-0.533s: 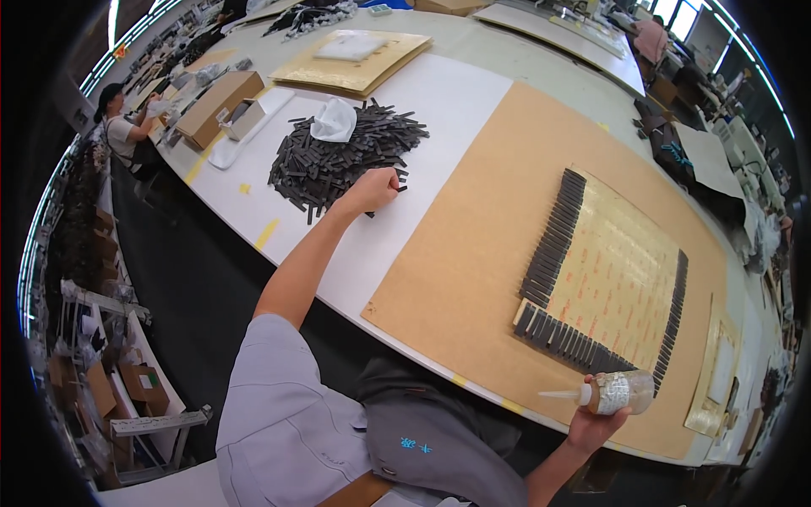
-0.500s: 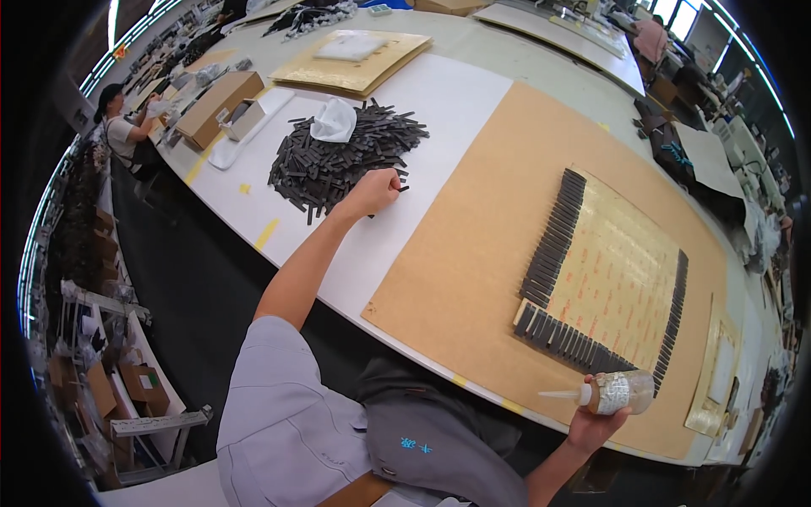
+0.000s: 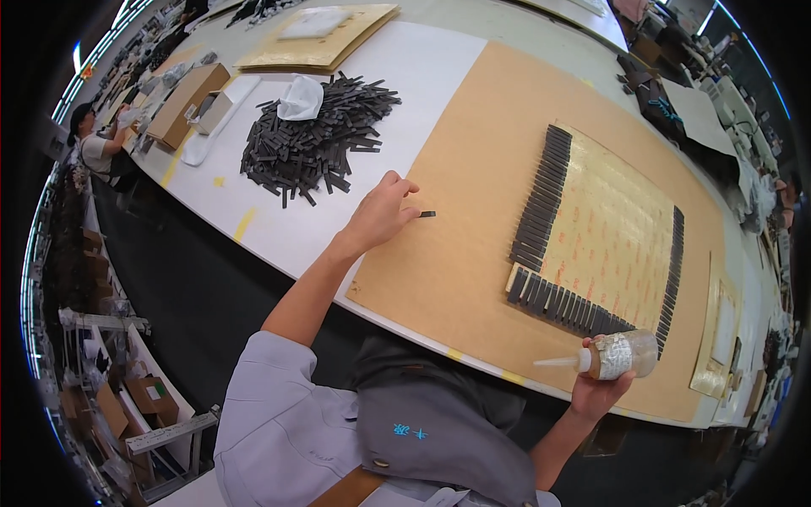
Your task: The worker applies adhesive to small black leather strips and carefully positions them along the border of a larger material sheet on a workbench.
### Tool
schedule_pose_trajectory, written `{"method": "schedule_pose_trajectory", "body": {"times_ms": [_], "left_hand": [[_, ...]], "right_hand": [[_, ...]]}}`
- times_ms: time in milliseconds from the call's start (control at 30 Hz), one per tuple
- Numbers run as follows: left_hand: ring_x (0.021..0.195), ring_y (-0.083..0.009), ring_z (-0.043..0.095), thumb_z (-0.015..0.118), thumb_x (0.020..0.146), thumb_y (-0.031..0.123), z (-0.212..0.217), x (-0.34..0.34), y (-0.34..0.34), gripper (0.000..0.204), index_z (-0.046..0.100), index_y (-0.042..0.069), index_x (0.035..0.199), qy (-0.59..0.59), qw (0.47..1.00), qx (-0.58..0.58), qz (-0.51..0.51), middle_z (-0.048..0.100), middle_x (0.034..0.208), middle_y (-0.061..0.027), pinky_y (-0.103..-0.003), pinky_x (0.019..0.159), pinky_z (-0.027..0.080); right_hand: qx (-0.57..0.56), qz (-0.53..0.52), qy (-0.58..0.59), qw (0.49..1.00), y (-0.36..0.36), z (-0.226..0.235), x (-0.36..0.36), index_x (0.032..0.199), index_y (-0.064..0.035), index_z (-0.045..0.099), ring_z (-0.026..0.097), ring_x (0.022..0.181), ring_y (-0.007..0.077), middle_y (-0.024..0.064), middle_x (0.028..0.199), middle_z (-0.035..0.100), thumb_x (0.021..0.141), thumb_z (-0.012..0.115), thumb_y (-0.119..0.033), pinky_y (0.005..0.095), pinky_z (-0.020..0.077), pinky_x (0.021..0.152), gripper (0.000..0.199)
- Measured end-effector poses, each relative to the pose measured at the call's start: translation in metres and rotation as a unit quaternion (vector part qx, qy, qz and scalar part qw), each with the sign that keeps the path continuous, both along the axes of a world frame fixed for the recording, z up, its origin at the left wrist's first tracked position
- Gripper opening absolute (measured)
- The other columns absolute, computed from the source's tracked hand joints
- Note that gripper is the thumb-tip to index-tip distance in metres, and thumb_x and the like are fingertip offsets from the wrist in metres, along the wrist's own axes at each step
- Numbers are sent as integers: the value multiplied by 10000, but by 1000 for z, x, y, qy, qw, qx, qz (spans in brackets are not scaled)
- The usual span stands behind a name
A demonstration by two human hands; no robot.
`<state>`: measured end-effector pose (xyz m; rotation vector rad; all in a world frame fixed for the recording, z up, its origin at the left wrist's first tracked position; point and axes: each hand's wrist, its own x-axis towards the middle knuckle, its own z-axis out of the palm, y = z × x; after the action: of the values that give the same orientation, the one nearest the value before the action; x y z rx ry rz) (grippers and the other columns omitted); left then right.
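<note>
My left hand (image 3: 384, 215) is over the near left part of the brown board, with a small black strip (image 3: 427, 214) at its thumb tip, seemingly pinched; the finger underneath is hidden. My right hand (image 3: 598, 394) grips a clear squeeze bottle (image 3: 625, 353) with a long thin nozzle pointing left and a brownish content behind its label. Just beyond the bottle lies a yellowish panel (image 3: 612, 220) with rows of black strips (image 3: 541, 198) along its left, near and right edges. A heap of loose black strips (image 3: 312, 139), topped by a crumpled white cloth (image 3: 301, 98), is beyond my left hand.
The brown board (image 3: 448, 279) covers much of the white table (image 3: 427, 63). Stacked yellowish panels (image 3: 355, 51) lie at the back, near a cardboard box (image 3: 187, 106). Another panel (image 3: 716, 355) rests at the right. A seated person (image 3: 97, 148) works at the far left.
My left hand has moved from the heap rightward and nearer, over the brown board, a strip at its fingers. The right hand still holds the bottle. The whole view has shifted slightly.
</note>
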<state>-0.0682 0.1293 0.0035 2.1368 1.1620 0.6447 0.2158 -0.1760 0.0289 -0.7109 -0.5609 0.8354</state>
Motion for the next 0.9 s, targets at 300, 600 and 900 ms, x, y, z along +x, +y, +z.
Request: {"method": "schedule_pose_trajectory", "body": {"times_ms": [300,600,900], "left_hand": [[689,-168,538,580,788,77,9,15,-26,165,583,-10,928,67,978,-180,-75,578,757,-45,-291,630,433],[672,-83,501,587,833,164,9,47,-87,160,563,11,874,-145,895,-363,-216,554,726,-16,-251,601,417],[628,-252,522,511,831,126,-6,24,-87,129,531,-1,840,-11,977,-160,-140,547,676,-134,-373,572,391]], "right_hand": [[-22,-27,35,999,7,-2,0,1295,-66,366,519,1069,277,107,1178,520,840,541,-489,437,413,959,645],[-10,-38,38,999,3,-3,7,1307,-18,339,519,1067,334,163,1194,497,870,529,-428,414,425,966,628],[-27,-47,37,998,15,1,-4,1312,-25,324,526,1057,324,157,1191,492,866,537,-426,410,445,944,637]]}}
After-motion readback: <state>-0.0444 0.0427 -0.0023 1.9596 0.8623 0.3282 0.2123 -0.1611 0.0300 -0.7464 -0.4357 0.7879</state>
